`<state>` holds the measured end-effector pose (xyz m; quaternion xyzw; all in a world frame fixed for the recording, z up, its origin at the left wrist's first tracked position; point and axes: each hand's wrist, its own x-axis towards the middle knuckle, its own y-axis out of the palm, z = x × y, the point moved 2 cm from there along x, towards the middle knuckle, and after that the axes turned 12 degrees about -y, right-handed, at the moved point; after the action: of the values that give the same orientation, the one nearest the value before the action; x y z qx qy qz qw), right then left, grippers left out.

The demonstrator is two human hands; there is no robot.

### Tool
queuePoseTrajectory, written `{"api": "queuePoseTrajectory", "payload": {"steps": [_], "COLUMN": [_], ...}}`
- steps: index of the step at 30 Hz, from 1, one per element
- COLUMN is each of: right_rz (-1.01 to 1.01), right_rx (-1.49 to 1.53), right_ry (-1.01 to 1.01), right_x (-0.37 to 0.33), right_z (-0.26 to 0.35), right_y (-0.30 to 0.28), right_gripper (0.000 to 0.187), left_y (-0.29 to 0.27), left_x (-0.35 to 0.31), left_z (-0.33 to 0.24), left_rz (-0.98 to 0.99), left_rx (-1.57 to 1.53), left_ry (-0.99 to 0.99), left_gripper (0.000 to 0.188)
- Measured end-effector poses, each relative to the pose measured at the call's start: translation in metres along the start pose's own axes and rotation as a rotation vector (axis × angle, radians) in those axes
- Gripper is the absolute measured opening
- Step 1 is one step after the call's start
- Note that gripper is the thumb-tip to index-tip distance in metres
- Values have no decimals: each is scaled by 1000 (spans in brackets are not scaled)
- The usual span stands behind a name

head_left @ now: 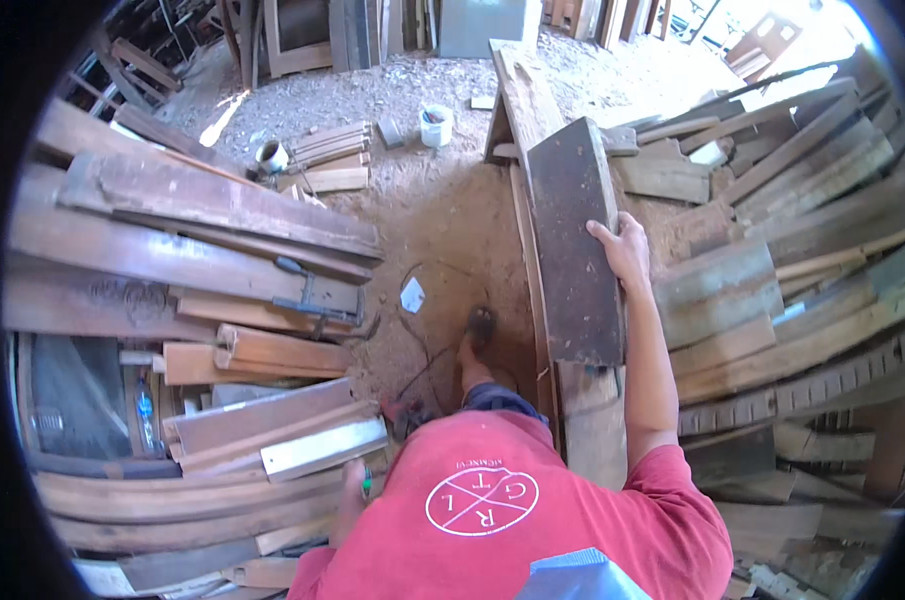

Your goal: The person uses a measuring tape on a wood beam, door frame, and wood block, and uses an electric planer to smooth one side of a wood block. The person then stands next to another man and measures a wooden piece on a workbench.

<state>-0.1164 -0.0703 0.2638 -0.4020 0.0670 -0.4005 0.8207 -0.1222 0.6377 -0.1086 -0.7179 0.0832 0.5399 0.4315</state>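
Note:
A dark brown wooden board (pixel 570 240) lies tilted along a long narrow bench (pixel 590 420) on my right. My right hand (pixel 624 248) grips the board's right edge, its thumb on the upper face and its other fingers mostly hidden behind the edge. Low at my left side, my left hand (pixel 349 492) is closed around a small green object (pixel 367 482); most of it is hidden, so its kind does not show. Beside that hand lies a white-faced plank (pixel 322 448) on a pile of boards.
Stacked planks (pixel 222 215) fill the left side, with a clamp (pixel 312 293) on them. More timber (pixel 752 300) is heaped at right. A white bucket (pixel 436 126), short wood pieces (pixel 330 158) and a paint can (pixel 271 156) stand on the dusty floor ahead. A cable (pixel 419 373) lies near my foot.

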Motion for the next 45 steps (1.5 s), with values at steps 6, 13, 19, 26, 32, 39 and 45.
{"api": "queuePoseTrajectory", "payload": {"steps": [6,13,19,26,32,39,45], "right_rz": [147,359,173,255,130,-57,-90], "right_rx": [-599,-618,-217,-430,-130,207,198], "right_ry": [15,95,-6,296,650,841,688], "right_x": [187,189,176,-5,-130,-110,-36], "right_z": [47,-85,-151,-129,-124,-139,-115], "right_y": [89,196,171,40,20,46,49], "right_gripper": [65,80,60,52,54,38,35], "left_y": [-10,-34,-29,77,209,264,200], "left_x": [-4,-47,-87,-226,-323,-322,-291], "left_z": [-100,-310,-442,-620,-726,-793,-834], "left_rz": [-179,-64,-106,-120,-266,-368,-356], "left_rx": [354,-78,174,659,754,945,821], "left_ry": [204,325,533,1236,1731,1783,1712], "left_gripper": [33,35,39,51,63,63,61]}}
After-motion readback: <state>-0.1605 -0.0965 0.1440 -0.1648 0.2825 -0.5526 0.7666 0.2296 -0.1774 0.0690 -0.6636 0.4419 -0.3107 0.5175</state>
